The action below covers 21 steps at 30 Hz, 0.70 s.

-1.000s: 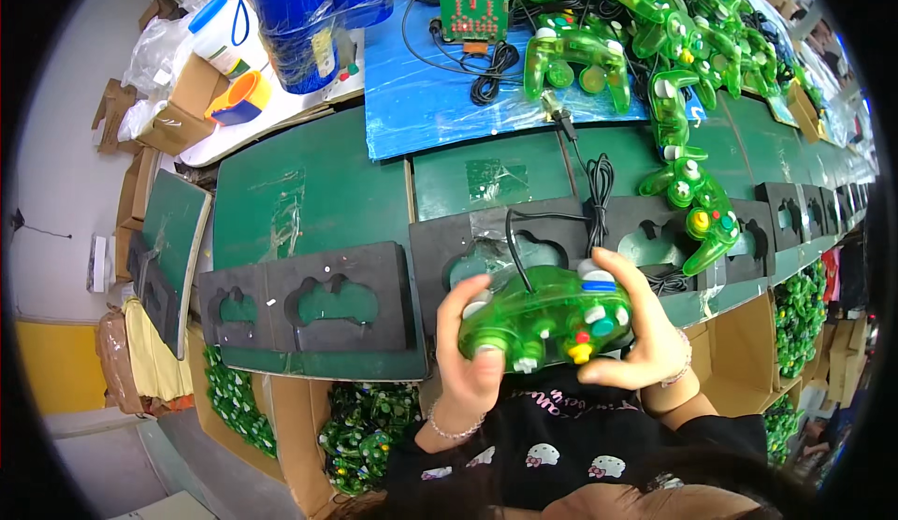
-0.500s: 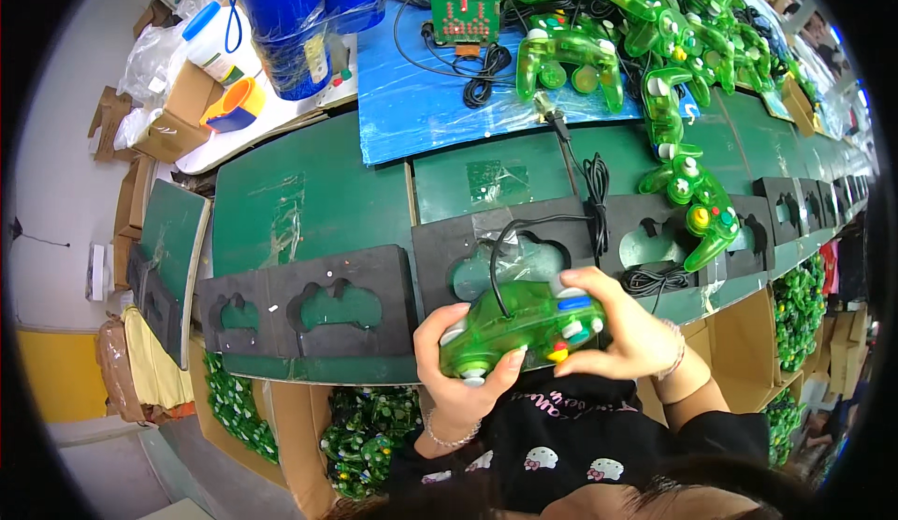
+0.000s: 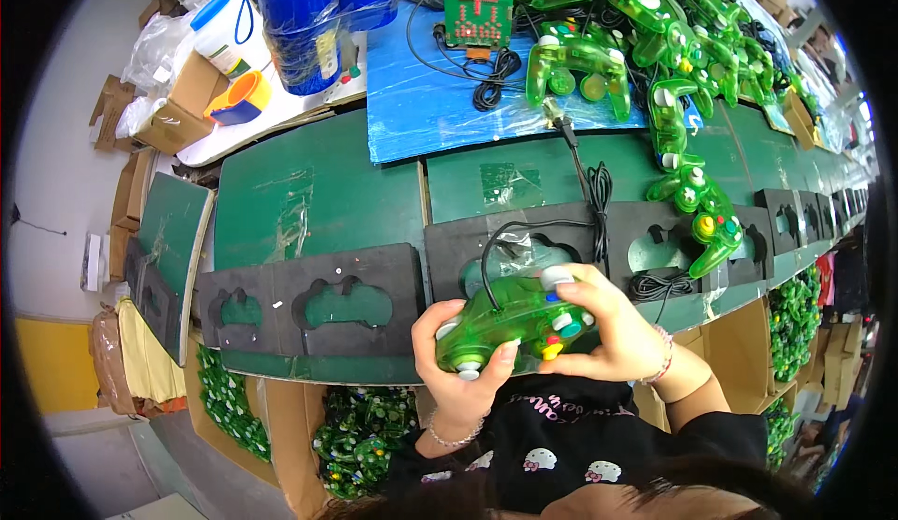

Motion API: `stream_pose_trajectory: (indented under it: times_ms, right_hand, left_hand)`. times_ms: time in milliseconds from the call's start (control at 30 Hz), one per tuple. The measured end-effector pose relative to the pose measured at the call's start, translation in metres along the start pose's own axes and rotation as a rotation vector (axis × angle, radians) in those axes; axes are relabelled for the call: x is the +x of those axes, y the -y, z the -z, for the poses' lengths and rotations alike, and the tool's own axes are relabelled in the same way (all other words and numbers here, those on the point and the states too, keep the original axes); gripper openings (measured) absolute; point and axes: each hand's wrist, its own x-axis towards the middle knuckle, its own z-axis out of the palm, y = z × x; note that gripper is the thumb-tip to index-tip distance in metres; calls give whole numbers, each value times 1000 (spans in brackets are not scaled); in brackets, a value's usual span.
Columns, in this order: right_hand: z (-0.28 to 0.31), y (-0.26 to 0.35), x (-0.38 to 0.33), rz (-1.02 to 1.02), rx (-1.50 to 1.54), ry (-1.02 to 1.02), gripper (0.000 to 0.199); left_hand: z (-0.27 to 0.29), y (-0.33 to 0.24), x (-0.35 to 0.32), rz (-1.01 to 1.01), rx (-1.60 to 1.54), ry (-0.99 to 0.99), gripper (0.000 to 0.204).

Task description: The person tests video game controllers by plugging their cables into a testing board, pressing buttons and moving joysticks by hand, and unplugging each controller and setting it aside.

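Gripped in both hands above the near edge of a long green surface (image 3: 355, 183): a see-through green game controller (image 3: 514, 319), tilted, with its buttons toward the wearer's black shirt (image 3: 580, 426). Clamped on one end by the fingers of the left hand (image 3: 458, 375), thumb along the lower side; held at the other end by the fingers of the right hand (image 3: 622, 338), curled over the top edge, with the thumb just beside a yellow button. Running from the controller's top, a thin black cable curving toward a tied bundle (image 3: 599, 202).

Lined along the surface's front: matte black foam blocks (image 3: 404, 281) with rounded, controller-shaped cutouts, crossed in places by wrinkled clear tape. Spread farther back, a shiny blue sheet (image 3: 402, 118) bearing a square green circuit board (image 3: 477, 15) with red markings and, to the right, a tangled heap of glossy green controllers (image 3: 673, 24).

Placed at far left, on a white tabletop: a film-wrapped blue bucket (image 3: 299, 24), a white bottle (image 3: 222, 52) with a blue cap, and a torn cardboard box (image 3: 192, 108). Packed with green pieces below, open cartons (image 3: 290, 436); beyond, a pale wall (image 3: 65, 146) with a yellow lower band.
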Motion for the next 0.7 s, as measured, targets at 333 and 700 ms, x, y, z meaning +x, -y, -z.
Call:
stream_pose_trajectory:
  times_ms: [333,700]
  right_hand:
    - [51,-23,36,-247,-204,-257,63]
    - [51,-115,61,-409,-919,-126,27]
  left_hand:
    - [-13,9,2,132,-83,110,60]
    - [-29,18,2,29,80,138,59]
